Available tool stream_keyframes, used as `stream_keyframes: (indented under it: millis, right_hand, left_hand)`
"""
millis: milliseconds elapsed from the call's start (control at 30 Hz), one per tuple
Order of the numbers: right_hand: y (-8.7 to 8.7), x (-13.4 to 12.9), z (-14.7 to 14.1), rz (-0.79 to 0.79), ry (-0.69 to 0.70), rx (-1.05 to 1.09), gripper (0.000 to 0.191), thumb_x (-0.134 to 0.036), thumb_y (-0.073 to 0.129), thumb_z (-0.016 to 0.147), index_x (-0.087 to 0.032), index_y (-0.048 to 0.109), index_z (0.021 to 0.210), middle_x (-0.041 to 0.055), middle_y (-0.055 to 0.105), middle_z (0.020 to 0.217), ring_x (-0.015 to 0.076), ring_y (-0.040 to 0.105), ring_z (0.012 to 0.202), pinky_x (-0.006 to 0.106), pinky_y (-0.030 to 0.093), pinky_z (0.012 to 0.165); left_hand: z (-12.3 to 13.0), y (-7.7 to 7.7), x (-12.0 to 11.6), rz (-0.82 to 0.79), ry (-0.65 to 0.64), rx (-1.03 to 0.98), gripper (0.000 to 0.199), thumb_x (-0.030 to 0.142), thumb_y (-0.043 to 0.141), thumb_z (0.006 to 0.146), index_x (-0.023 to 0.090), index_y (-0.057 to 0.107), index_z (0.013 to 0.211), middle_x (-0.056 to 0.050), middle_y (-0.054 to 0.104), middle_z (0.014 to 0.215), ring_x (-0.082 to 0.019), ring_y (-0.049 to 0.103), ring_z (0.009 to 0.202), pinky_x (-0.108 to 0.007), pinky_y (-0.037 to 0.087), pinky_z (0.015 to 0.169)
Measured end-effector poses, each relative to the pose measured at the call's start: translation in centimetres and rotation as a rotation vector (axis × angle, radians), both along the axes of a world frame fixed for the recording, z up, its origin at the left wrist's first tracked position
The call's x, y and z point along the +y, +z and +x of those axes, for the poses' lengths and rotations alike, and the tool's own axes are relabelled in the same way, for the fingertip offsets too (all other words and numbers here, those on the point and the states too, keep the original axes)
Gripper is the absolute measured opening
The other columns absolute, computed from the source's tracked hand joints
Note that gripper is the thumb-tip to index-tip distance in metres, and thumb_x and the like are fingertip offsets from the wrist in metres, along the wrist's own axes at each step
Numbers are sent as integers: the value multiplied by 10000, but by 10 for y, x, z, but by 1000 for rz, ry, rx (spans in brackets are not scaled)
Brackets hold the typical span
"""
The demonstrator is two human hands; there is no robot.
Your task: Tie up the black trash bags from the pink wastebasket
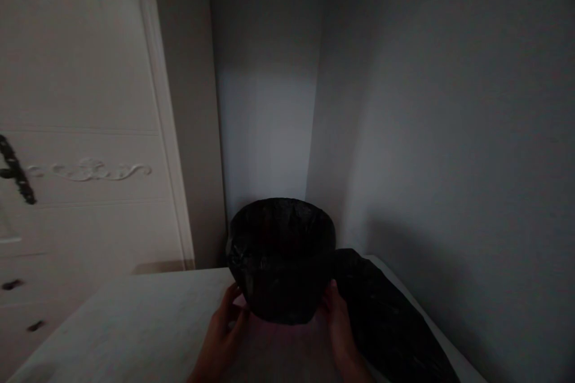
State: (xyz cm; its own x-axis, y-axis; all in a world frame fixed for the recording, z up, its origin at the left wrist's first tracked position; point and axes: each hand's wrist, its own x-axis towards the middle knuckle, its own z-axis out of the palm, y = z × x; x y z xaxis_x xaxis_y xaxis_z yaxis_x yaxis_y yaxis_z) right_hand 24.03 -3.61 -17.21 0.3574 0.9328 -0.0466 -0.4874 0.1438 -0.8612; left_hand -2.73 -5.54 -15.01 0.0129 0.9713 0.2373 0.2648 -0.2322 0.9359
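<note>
A round trash bin stands in front of me on the white table, its upper part covered by a black plastic bag (283, 287) folded over the rim. The bag also lines the inside, which is dark. A little pink shows below the bag's edge. My left hand (229, 317) grips the bin low on its left side, fingers curled against it. On the opposite side, my right hand (336, 317) holds the bin, with its fingers partly hidden behind the bag. More black plastic (390, 317) lies bunched along the table just right of my right hand.
The white tabletop (135, 317) ends at a grey wall (449, 131) on the right. At the left stands a pale wardrobe (90, 90) with dark handles and carved trim. The room is dim.
</note>
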Motion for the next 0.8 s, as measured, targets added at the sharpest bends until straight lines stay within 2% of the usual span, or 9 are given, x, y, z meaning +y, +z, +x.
stream_keyframes:
  millis: [100, 233, 433, 667, 800]
  right_hand:
    - [-2, 0, 1, -8, 21, 15, 728, -838, 751, 692, -185, 839, 999, 147, 824, 1088, 390, 725, 1155, 540, 520, 1058]
    - [-2, 0, 1, -4, 16, 6, 751, -855, 738, 686, -186, 839, 1011, 149, 821, 1109, 400, 723, 1155, 561, 511, 1063]
    - [0, 0, 1, 4, 33, -7, 765, -861, 734, 685, -184, 840, 1024, 148, 823, 1089, 398, 737, 1112, 558, 525, 1041]
    - [-7, 4, 2, 8, 15, -34, 779, -860, 705, 723, -164, 832, 1048, 153, 822, 1068, 389, 738, 1104, 557, 512, 1051]
    - [-6, 3, 2, 18, 25, -20, 758, -848, 713, 730, -172, 835, 1049, 155, 823, 1056, 393, 739, 1091, 551, 526, 1027]
  left_hand:
    - [0, -1, -1, 14, 24, -21, 711, 700, 597, 886, 242, 507, 1423, -177, 720, 1354, -297, 773, 940, -421, 625, 830]
    - [0, -2, 1, 4, 28, -40, 753, 712, 623, 858, 232, 515, 1428, -177, 747, 1290, -297, 771, 904, -420, 628, 809]
    - [-1, -3, 1, -14, 19, -39, 762, 730, 611, 856, 254, 503, 1441, -172, 711, 1374, -290, 765, 929, -413, 631, 808]
    - [1, 2, -1, -18, 2, -43, 770, 710, 607, 876, 221, 489, 1460, -163, 780, 1207, -307, 777, 912, -406, 630, 788]
    - [-1, -4, 2, 5, 5, -42, 756, 688, 611, 887, 232, 480, 1476, -167, 759, 1282, -303, 780, 920, -406, 629, 798]
